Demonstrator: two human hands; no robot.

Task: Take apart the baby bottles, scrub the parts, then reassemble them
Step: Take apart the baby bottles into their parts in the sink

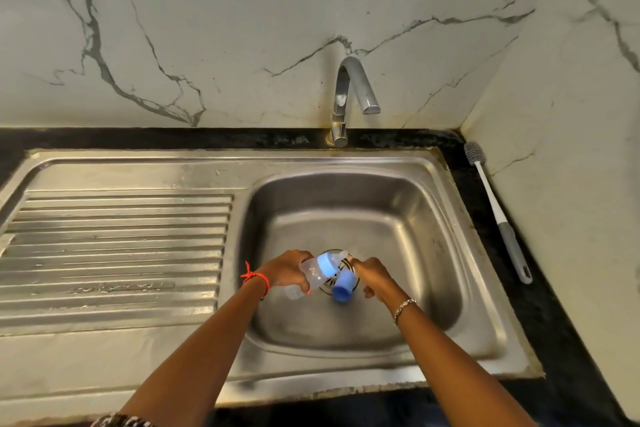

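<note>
Over the sink basin [398, 218], my left hand [287, 269] grips a clear baby bottle [313, 276] with a light blue collar [325, 263], tilted with its top up and to the right. A second bottle's darker blue part [343, 289] shows just below and right of it, over the drain. My right hand [372, 276] curls at the tops of the bottles, and its fingertips are hidden behind them. Motion blurs both bottles.
A steel tap [349, 94] stands behind the basin, with no water running. A grey and white bottle brush [495, 208] lies on the black counter to the right, along the wall. The ribbed draining board [117, 246] lies to the left.
</note>
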